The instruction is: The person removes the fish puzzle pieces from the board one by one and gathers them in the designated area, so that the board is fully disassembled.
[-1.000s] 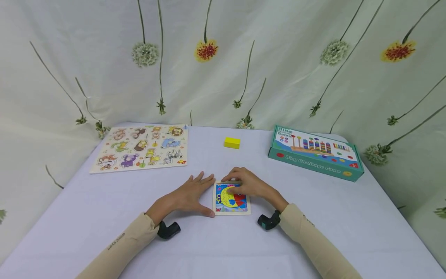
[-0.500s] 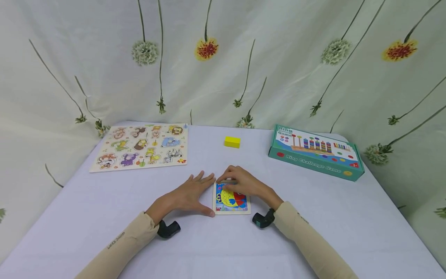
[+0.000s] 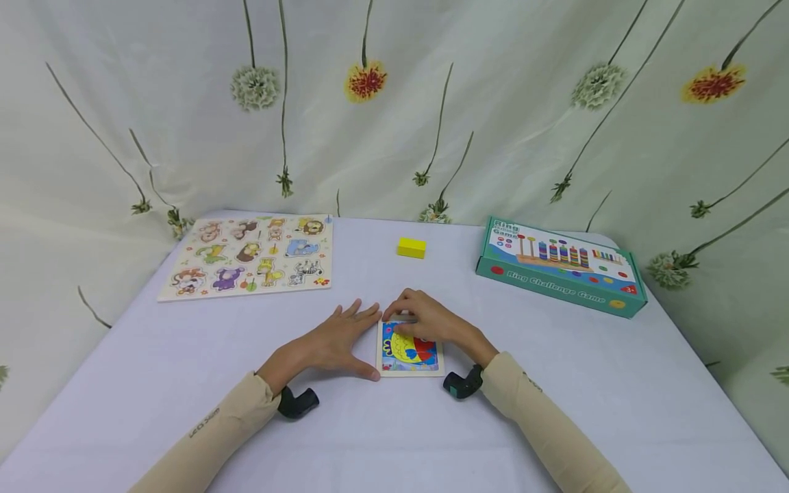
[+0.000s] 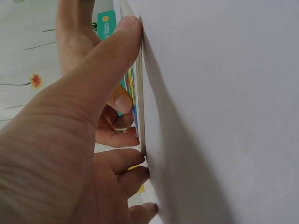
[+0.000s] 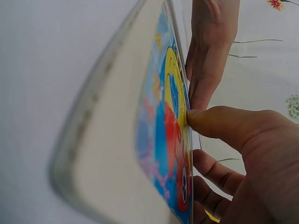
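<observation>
A small framed jigsaw puzzle with a yellow and red fish picture lies flat on the white cloth. My left hand spreads along its left side, thumb at the near corner and fingertips by the far one. In the left wrist view, the left thumb touches the frame's edge. My right hand reaches over the puzzle's far side. Its thumb presses on the picture, while its bent fingers lie at the far edge. Part of the picture is hidden under this hand.
A yellow block lies beyond the puzzle. An animal peg-style board is at the back left, and a green Ring Challenge Game box at the back right. A flowered curtain hangs behind the table.
My right hand has slid left across the puzzle, its thumb and fingers now nearer the far left corner. The left hand and the puzzle stay in place.
</observation>
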`<state>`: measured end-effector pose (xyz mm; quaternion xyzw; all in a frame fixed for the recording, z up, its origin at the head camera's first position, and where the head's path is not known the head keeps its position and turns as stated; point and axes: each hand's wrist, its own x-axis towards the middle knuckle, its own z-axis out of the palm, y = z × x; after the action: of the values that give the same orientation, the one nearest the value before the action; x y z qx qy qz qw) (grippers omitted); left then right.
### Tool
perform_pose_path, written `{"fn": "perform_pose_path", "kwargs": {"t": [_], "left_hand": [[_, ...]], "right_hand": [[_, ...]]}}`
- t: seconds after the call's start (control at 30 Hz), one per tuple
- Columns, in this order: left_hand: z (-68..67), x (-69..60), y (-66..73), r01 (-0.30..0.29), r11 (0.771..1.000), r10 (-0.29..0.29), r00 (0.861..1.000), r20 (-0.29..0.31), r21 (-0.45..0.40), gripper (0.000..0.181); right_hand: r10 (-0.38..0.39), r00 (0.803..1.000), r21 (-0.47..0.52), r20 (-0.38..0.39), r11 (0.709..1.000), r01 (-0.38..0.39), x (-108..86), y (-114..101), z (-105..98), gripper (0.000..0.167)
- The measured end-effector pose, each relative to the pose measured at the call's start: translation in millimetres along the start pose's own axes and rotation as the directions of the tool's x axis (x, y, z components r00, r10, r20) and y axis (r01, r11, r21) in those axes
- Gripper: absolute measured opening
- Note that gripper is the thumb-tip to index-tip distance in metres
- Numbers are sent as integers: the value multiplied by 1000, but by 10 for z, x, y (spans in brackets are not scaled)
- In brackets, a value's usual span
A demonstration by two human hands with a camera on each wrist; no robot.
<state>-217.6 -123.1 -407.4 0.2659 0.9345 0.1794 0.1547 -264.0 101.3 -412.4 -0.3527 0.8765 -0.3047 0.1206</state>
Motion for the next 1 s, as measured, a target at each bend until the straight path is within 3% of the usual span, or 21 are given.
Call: {"fn": "perform_pose_path", "kwargs": {"t": [1.0], "left_hand": [[23, 2, -19, -14, 1000, 14, 1000, -2, 16, 109]], "right_hand": [[50, 997, -20, 51, 999, -49, 70, -72, 10, 19]]}}
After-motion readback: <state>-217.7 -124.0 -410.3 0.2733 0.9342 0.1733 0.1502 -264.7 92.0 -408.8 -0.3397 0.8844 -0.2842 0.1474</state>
